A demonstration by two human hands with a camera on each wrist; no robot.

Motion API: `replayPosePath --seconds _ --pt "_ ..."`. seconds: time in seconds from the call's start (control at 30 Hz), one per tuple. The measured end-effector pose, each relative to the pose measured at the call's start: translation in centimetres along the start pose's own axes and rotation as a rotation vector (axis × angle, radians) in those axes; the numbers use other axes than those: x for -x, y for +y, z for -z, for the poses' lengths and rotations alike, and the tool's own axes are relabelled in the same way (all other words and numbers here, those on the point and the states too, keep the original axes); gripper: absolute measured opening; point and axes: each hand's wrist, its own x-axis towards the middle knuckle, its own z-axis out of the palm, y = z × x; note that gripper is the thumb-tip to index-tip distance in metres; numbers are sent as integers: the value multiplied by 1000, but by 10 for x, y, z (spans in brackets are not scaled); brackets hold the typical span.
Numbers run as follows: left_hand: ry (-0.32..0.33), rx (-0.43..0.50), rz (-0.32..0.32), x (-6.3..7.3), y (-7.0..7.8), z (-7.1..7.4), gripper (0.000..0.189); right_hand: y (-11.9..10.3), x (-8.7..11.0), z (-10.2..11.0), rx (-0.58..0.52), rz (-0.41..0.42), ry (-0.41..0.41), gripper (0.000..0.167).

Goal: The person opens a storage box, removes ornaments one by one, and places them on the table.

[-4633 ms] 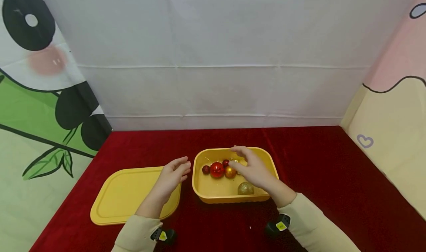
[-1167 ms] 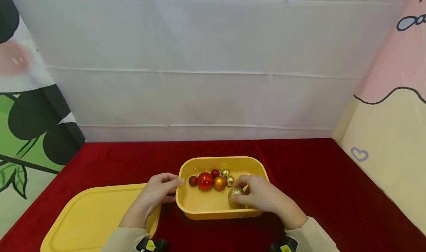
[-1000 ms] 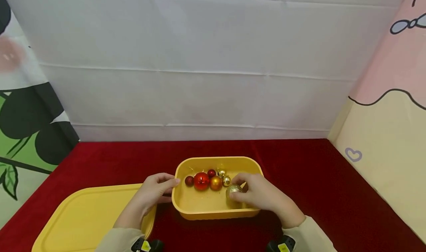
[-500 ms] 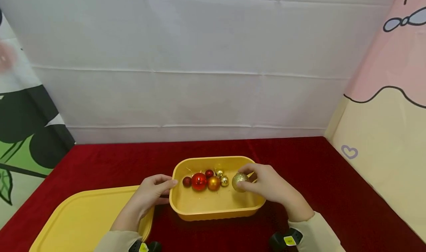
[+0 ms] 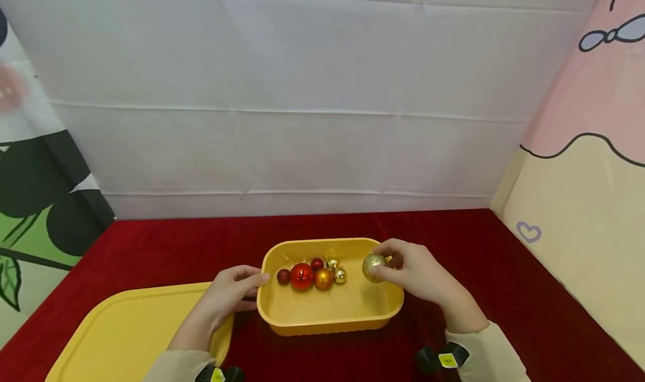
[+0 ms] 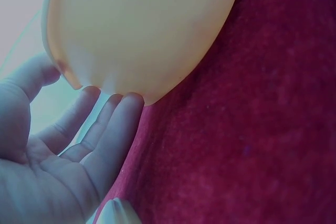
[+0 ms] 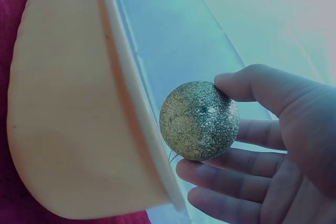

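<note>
My right hand (image 5: 415,270) pinches a gold glitter Christmas bauble (image 5: 374,266) between thumb and fingers, above the right end of a yellow plastic box (image 5: 330,321). In the right wrist view the glitter bauble (image 7: 197,121) is level with the box rim, and a thin thread loop hangs from it. My left hand (image 5: 228,292) holds the box's left end, thumb over the rim and fingertips against the outer wall (image 6: 131,77). Inside the box lie a shiny red bauble (image 5: 302,276), an orange-gold bauble (image 5: 323,279), two small dark red ones and small gold ones (image 5: 340,275).
A flat yellow lid (image 5: 126,331) lies left of the box, partly under my left forearm. Dark red cloth (image 5: 443,231) covers the table. A white sheet (image 5: 302,147) hangs behind, with printed cartoon panels on both sides.
Both hands were free at first. My left hand has taken hold of the box's left rim. My right hand has picked the glitter bauble off the box floor and raised it to the right.
</note>
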Motion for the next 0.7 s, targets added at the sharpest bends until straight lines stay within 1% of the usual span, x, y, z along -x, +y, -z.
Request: replayPosePath --seconds 0.1,0.27,0.47,0.7 --pt "-1 1 1 0 0 0 46 1 0 3 -9 -14 6 35" --pt "-1 3 4 1 1 -1 46 5 0 9 -20 -15 31 35" --pt "-5 7 7 0 1 -1 44 10 1 15 -19 -36 59 39" --pt "-13 1 14 0 0 0 44 15 5 21 -10 -68 141 39"
